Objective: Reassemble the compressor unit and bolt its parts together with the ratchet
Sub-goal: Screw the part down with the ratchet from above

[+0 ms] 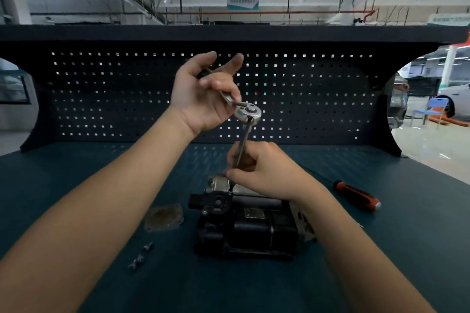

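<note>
Bolts (141,256) lie below the left hand (203,99), which grips the ratchet (248,111) handle for leverage; the right hand (262,172) pinches its shaft (243,144), steadying it on the compressor (246,231).

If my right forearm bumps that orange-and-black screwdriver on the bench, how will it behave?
The screwdriver has a rounded handle and lies loose on the flat bench top, so it would probably roll or skid. It looks rigid and is likely light, and the moulded grip should not be slippery.
</note>
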